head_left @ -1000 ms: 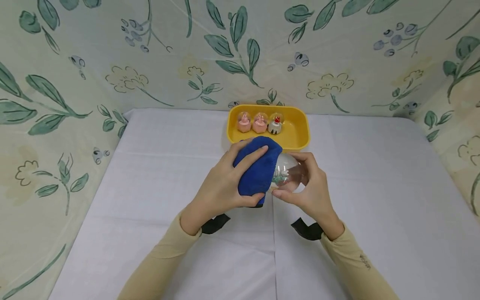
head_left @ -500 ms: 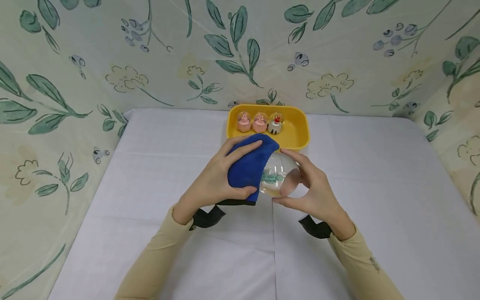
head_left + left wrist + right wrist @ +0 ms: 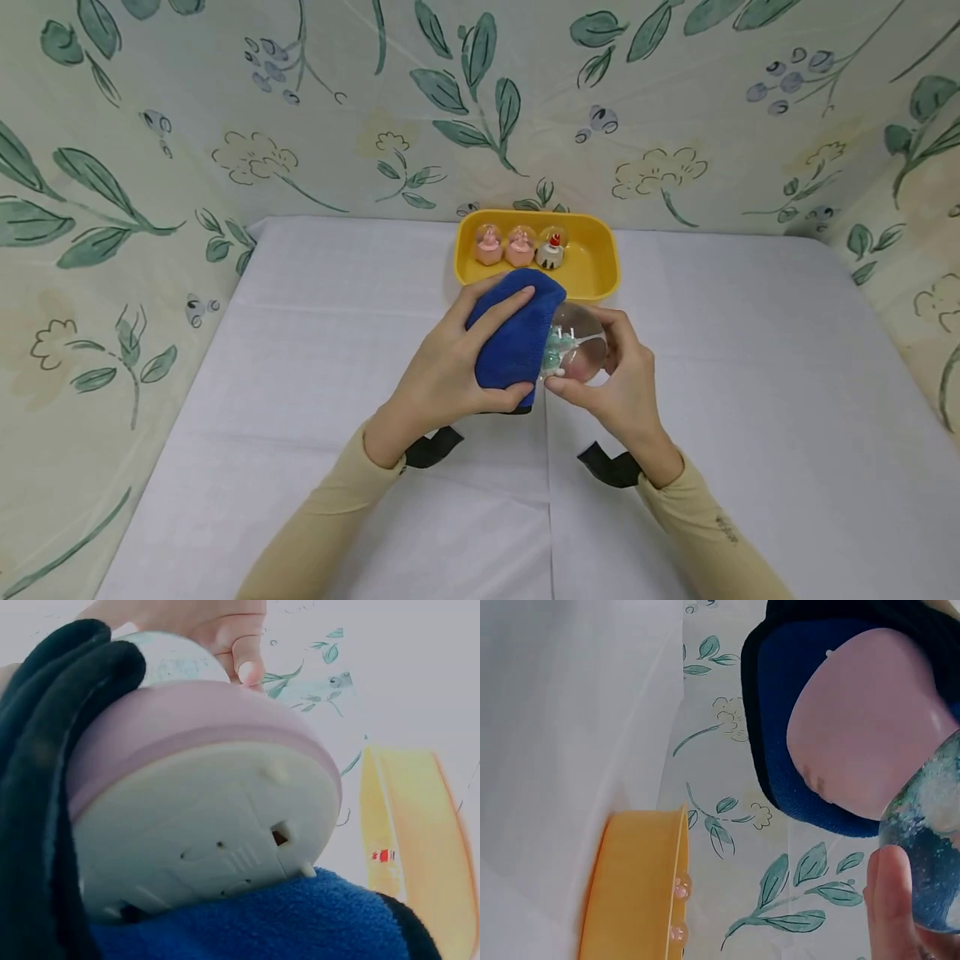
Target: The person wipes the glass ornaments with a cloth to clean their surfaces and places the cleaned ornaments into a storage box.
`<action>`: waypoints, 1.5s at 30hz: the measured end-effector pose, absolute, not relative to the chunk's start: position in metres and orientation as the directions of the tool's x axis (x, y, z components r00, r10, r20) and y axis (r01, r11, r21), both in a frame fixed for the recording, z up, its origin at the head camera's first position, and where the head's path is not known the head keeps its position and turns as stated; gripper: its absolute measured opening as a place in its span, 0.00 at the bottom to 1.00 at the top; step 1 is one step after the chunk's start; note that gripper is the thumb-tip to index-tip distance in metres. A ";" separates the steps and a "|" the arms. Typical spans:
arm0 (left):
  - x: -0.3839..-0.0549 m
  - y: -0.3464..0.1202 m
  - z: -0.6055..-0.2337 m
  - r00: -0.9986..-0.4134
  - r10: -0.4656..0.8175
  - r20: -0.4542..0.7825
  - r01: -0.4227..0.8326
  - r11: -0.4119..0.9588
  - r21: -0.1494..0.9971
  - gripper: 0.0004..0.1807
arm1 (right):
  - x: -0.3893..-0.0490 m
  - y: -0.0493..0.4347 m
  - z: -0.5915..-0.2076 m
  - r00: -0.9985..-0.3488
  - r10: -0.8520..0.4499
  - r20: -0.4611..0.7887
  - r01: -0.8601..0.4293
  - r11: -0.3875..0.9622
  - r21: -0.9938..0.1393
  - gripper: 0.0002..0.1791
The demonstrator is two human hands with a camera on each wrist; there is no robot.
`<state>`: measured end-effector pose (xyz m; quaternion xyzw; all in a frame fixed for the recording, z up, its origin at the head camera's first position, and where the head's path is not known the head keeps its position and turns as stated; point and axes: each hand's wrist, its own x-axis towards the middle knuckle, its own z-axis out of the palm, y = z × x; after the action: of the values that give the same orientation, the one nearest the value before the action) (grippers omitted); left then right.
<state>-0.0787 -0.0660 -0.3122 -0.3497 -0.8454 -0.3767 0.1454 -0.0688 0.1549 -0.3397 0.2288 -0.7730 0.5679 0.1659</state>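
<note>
A large snow globe (image 3: pixel 576 342) is held between both hands above the table, tilted so its clear dome faces right. The left hand (image 3: pixel 450 362) grips it through a blue cloth (image 3: pixel 513 337) with black edging, wrapped about its base. The pink base (image 3: pixel 202 712) shows in the left wrist view, along with its white underside (image 3: pixel 202 825). In the head view the cloth hides that base. The right hand (image 3: pixel 624 375) holds the clear dome (image 3: pixel 930 847) with thumb below and fingers above. Green and white shapes show inside the dome.
Just beyond the hands is a yellow tray (image 3: pixel 596 275) at the table's back edge. It holds two small pink globes (image 3: pixel 489 247) and one white globe with a red figure (image 3: pixel 551 250). White cloth (image 3: pixel 322 333) covers the table; a leaf-patterned curtain (image 3: pixel 337 108) hangs behind.
Half a second ago both hands shifted left and the right fingers spread wider; now they are back right. The snow globe has turned, and the green shape inside stands differently.
</note>
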 end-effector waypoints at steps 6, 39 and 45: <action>-0.084 -0.070 -0.314 -0.754 0.473 0.456 0.650 0.439 0.620 0.47 | -0.066 0.155 -0.332 -0.858 -0.284 0.427 -0.490 0.208 -0.846 0.53; -0.080 -0.124 -0.326 -0.829 0.515 0.218 0.549 0.678 0.488 0.44 | -0.092 0.176 -0.340 -0.872 -0.025 0.488 -0.469 0.320 -0.823 0.49; -0.078 -0.139 -0.341 -0.865 0.492 0.100 0.474 0.735 0.486 0.43 | -0.112 0.188 -0.339 -0.887 0.025 0.461 -0.423 0.356 -0.833 0.48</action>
<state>-0.0780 -0.1385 -0.3413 -0.2593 -0.9311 -0.2560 -0.0178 -0.1116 0.1882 -0.3385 0.1248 -0.7982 0.5536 0.2023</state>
